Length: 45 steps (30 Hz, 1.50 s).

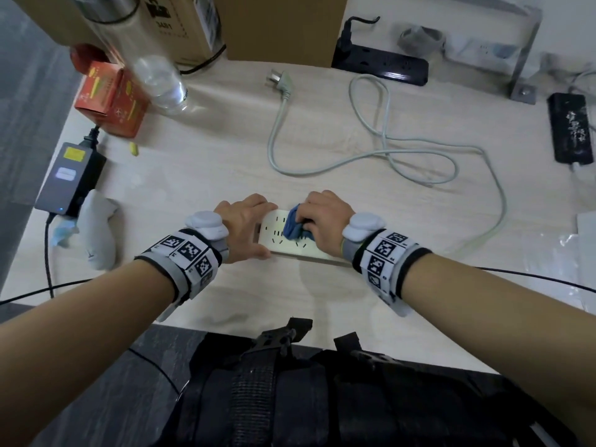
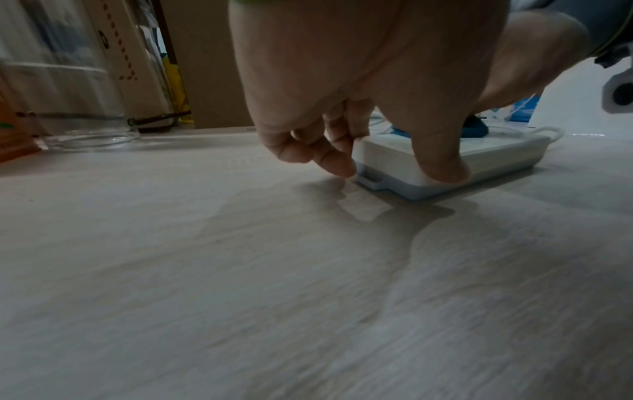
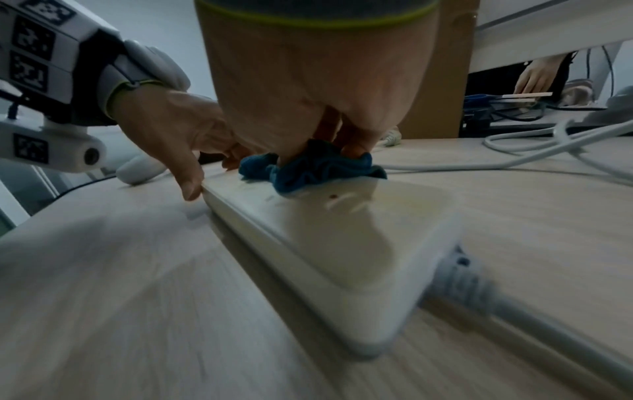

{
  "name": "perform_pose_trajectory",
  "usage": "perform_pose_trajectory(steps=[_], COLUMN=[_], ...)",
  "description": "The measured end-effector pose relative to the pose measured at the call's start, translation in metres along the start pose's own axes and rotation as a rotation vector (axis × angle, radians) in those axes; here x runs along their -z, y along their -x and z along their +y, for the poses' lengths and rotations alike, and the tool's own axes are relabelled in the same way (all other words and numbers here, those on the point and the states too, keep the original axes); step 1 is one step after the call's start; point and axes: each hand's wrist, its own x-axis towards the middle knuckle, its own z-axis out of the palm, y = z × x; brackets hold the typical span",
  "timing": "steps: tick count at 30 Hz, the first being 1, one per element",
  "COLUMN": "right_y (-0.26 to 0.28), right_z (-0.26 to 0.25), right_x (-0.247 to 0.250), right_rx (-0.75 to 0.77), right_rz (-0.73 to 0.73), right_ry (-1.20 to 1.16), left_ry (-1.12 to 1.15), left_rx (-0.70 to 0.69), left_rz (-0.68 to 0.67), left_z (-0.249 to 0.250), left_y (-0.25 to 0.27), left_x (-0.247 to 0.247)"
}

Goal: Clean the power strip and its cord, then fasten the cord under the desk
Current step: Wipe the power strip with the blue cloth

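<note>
A white power strip (image 1: 290,238) (image 2: 493,157) (image 3: 342,238) lies flat on the light wood desk (image 1: 206,162), close to the front edge. My left hand (image 1: 245,225) (image 2: 369,151) grips its left end, thumb on the near side and fingers on the far side. My right hand (image 1: 322,217) (image 3: 318,130) pinches a bunched blue cloth (image 1: 295,225) (image 3: 315,169) and presses it onto the strip's socket face. The grey-white cord (image 1: 387,150) (image 3: 534,159) leaves the strip's right end, loops over the desk and ends in a loose plug (image 1: 280,81).
A black power strip (image 1: 383,64) with a plug lies at the back by cardboard boxes (image 1: 280,24). At left are a red carton (image 1: 111,98), a clear bottle (image 1: 161,82), a grey power adapter (image 1: 69,179) and a white controller (image 1: 96,230). A black box (image 1: 571,127) sits far right.
</note>
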Motion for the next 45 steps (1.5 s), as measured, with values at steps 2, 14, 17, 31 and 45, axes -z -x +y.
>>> perform_pose_trajectory(steps=[2,14,17,31,45], right_y=[0.002,-0.002,-0.029,0.004,0.061], right_z=[0.002,-0.003,-0.035,-0.005,0.04], right_x=[0.004,0.007,-0.007,-0.003,0.006], right_rx=[0.013,0.061,0.082,0.187,0.25], right_rz=[-0.053,-0.108,-0.115,-0.105,0.026], right_ry=[0.008,0.032,0.016,0.038,0.135], left_ry=[-0.016,0.087,0.095,0.123,0.058], left_rx=[-0.01,0.032,0.039,0.012,-0.021], left_rz=[0.013,0.018,0.011,0.045,0.048], left_z=[-0.001,-0.014,-0.01,-0.01,-0.015], left_y=[-0.001,-0.007,-0.006,-0.002,-0.007], left_x=[-0.001,-0.013,-0.011,-0.008,-0.014])
